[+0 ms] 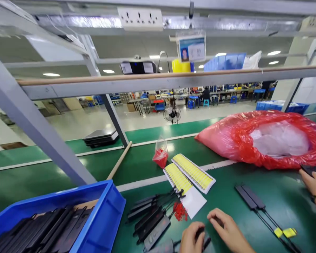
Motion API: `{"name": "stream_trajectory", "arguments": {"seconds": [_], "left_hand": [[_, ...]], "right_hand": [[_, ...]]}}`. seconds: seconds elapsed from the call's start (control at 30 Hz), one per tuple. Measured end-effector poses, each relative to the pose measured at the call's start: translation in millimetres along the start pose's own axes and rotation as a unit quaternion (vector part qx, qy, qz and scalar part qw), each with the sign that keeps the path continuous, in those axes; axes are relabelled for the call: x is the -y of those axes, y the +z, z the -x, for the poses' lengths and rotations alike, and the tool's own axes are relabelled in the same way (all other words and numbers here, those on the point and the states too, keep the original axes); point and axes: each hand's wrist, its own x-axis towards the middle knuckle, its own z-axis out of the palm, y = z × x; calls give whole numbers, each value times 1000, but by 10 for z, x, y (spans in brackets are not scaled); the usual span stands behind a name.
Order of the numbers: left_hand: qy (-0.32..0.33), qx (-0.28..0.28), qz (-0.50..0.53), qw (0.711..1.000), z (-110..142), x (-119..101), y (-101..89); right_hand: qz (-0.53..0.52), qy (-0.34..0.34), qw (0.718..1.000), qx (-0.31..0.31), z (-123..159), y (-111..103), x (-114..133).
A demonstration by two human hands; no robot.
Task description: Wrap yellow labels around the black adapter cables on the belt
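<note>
My left hand (192, 239) is at the bottom edge, its fingers curled around the black cable of a dark, flat device (162, 248). A dark cable end (206, 242) sticks out on its right side. Just to the right is my right hand (228, 228), thumb and forefinger brought together; whatever may be between them is too small to make out. Several black devices with cables (149, 214) lie fanned out left of my hands. Beside their cable ends is a pile of small red pieces (180, 211). Sheets of yellow labels (193, 172) lie behind.
A blue bin (116, 211) of black devices stands at left. Two cabled devices with yellow tags (250, 196) lie at right, near a co-worker's hand (314, 182). Behind are a large red bag (226, 137), a small bag of red pieces (160, 156) and a wooden stick (119, 161).
</note>
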Motion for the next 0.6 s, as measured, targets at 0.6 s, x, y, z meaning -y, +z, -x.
{"name": "stream_trajectory", "arguments": {"seconds": [0.6], "left_hand": [[-120, 32, 218, 968, 23, -22, -70]], "right_hand": [[63, -59, 994, 65, 9, 141, 171]]}}
